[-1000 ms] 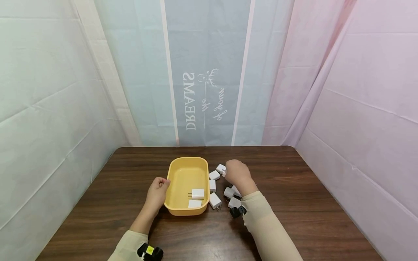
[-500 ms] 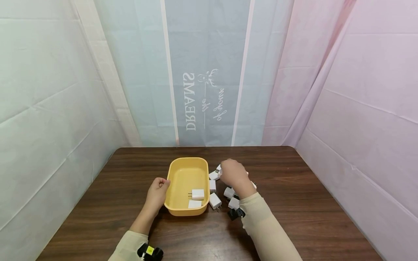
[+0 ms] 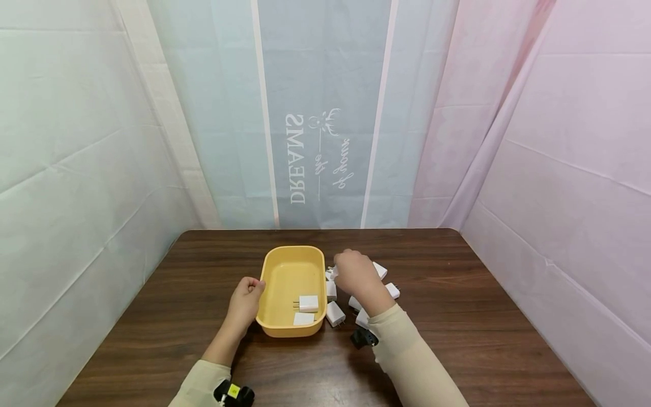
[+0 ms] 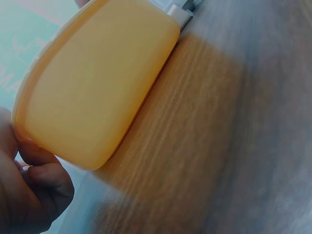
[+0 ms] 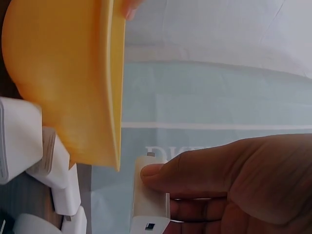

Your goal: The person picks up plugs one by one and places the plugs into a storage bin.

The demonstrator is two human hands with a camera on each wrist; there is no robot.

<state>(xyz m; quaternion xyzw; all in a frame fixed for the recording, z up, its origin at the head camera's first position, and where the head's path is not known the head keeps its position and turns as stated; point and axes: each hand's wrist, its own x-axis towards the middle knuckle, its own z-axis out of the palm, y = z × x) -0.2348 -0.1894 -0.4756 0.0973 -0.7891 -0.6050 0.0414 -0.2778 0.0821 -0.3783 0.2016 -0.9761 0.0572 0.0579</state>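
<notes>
1. Pale cloth walls (image 3: 574, 147) enclose three sides of one dark wood-grain worktop (image 3: 458, 339); the back cloth (image 3: 325, 68) has mirrored lettering that includes the word DREAMS.
2. One yellow tub (image 3: 282, 271) sits near the worktop's middle, with two white chargers (image 3: 308, 304) lying inside, toward its near end.
3. Two hands are in view. The left hand (image 3: 245, 298) pinches the tub's left rim between thumb and curled finger.
4. The right hand (image 3: 354, 273), beyond the tub's right side, grips one white charger (image 5: 150, 195) upright between thumb and fingers, its small port facing down.
5. At least seven more chargers (image 3: 334, 314) lie on the worktop: three beside the tub's right wall, two right of the hand, two partly hidden under the wrist.
6. Two black wrist devices (image 3: 234, 393) are worn, one per arm, by pale sleeves (image 3: 417, 362).
</notes>
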